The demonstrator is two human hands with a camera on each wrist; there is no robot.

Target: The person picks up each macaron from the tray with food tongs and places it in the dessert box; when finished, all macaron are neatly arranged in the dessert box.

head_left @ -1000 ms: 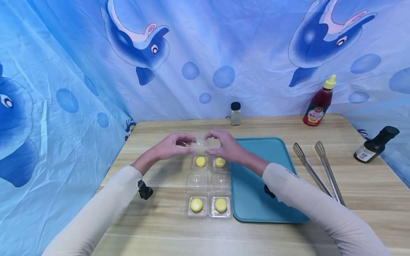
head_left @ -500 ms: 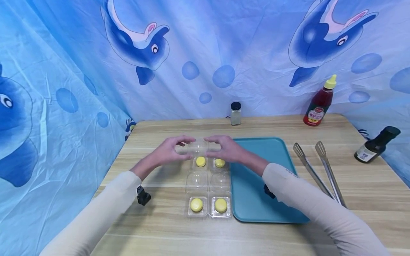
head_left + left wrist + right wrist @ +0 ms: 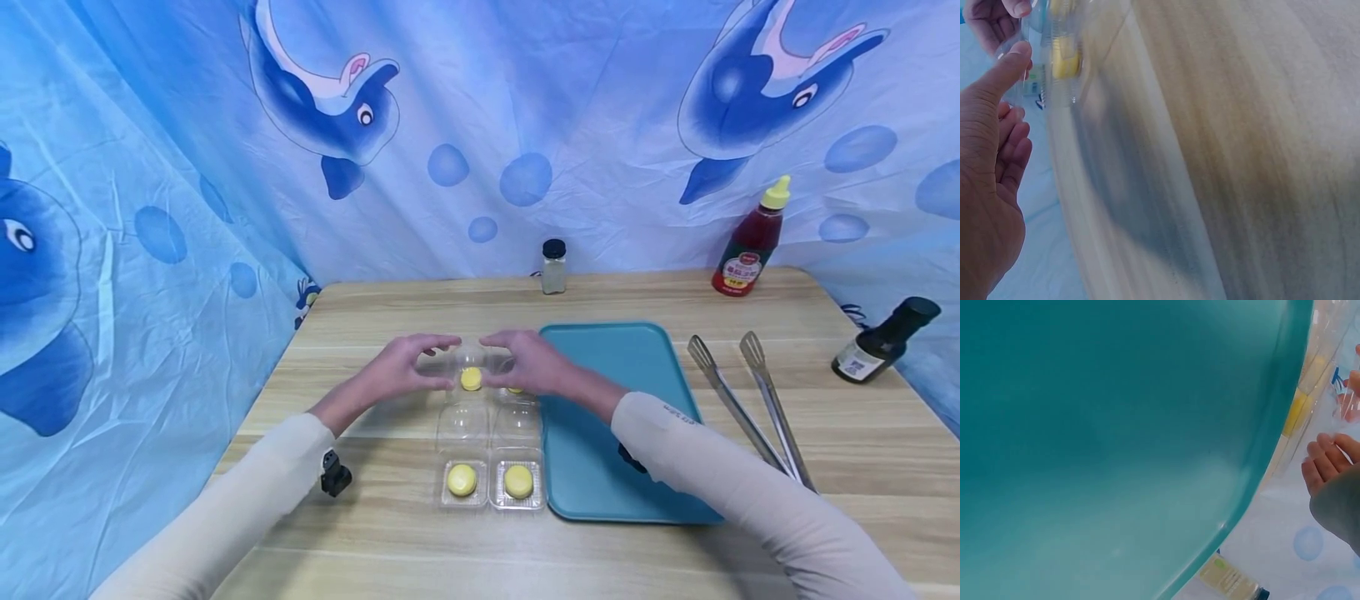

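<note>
Head view: At a wooden tabletop, a person's left hand and right hand grip a clear plastic lid between them, at the far-left container with its round yellow piece (a teal tray lies to the right). Left wrist: the left hand's thumb presses the lid, fingers bent below it, the yellow piece just beside. Right wrist: the right hand shows at the edge beside clear plastic; its hold cannot be told here.
</note>
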